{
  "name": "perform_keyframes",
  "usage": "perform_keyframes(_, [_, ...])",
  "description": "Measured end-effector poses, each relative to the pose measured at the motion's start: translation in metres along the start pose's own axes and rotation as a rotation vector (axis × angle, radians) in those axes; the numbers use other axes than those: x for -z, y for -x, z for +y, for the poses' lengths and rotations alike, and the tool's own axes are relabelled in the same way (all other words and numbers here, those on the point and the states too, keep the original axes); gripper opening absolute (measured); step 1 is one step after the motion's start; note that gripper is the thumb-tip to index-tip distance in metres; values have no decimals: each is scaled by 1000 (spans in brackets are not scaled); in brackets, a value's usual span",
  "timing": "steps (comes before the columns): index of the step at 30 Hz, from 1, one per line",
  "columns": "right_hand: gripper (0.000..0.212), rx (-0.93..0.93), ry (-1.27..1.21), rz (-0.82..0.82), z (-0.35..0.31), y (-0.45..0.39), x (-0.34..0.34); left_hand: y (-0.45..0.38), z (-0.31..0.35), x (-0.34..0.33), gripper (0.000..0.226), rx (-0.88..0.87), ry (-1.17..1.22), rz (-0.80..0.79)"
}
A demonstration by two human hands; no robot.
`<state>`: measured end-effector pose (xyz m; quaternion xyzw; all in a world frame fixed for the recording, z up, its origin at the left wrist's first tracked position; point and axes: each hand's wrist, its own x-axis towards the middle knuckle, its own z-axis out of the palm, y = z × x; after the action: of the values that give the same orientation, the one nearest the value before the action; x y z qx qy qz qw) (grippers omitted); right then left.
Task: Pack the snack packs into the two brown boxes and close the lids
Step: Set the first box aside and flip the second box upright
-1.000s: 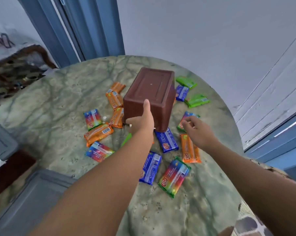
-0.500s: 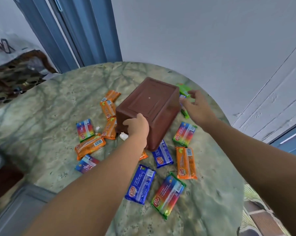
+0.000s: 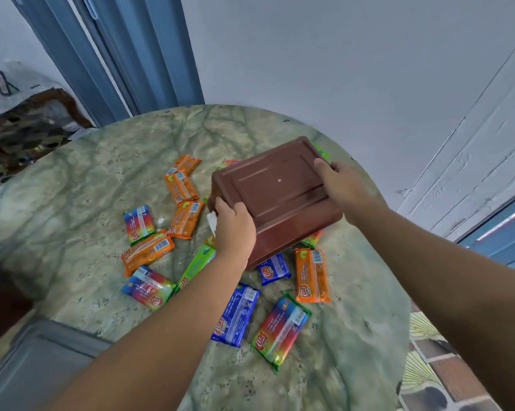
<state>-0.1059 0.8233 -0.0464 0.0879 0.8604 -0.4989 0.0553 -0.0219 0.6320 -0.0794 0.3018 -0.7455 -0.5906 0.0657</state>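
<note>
We have the brown box (image 3: 280, 197) in both hands, tilted, its flat panelled face turned up toward us and its near lower corner down among the packs on the table (image 3: 72, 179). Whether that corner rests on the tabletop we cannot tell. Our left hand (image 3: 234, 229) curls round the near left corner, fingers wrapped over the edge, with a small white scrap (image 3: 212, 222) showing just beside the fingers. Our right hand (image 3: 343, 185) grips the far right edge, thumb on the upper face and fingers behind it.

Snack packs lie scattered round the box. To its left sit three orange packs (image 3: 181, 186) close together, and farther left a rainbow pack (image 3: 139, 223) and another orange pack (image 3: 148, 252). Below our left forearm a green pack (image 3: 197, 266) and a second rainbow pack (image 3: 149, 287) lie near each other. In front of the box are a small blue pack (image 3: 274, 268), partly under its corner, an orange pack (image 3: 312, 275) beside it, then a long blue pack (image 3: 235, 314) and a rainbow pack (image 3: 281, 329) nearest us. A green pack (image 3: 321, 149) peeks out behind the box.

The table is round, marbled green stone, with a pale wall (image 3: 339, 69) behind it.
</note>
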Motion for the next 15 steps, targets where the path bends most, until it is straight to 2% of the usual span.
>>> perform_keyframes(3, [79,-59,-42,55,2,21,13,13,-3,7,75,-73,60,-15])
perform_keyframes(6, [69,-122,-236,82,4,42,22,28,2,16,81,-150,44,-10])
perform_keyframes(9, [48,-140,-383,70,3,74,29,48,8,30,71,-241,50,-37])
perform_keyframes(11, [53,-158,-484,74,7,94,34,66,11,47,62,-296,98,-68])
perform_keyframes(15, [46,-234,-729,99,27,131,43,100,9,87,43,-388,215,-137])
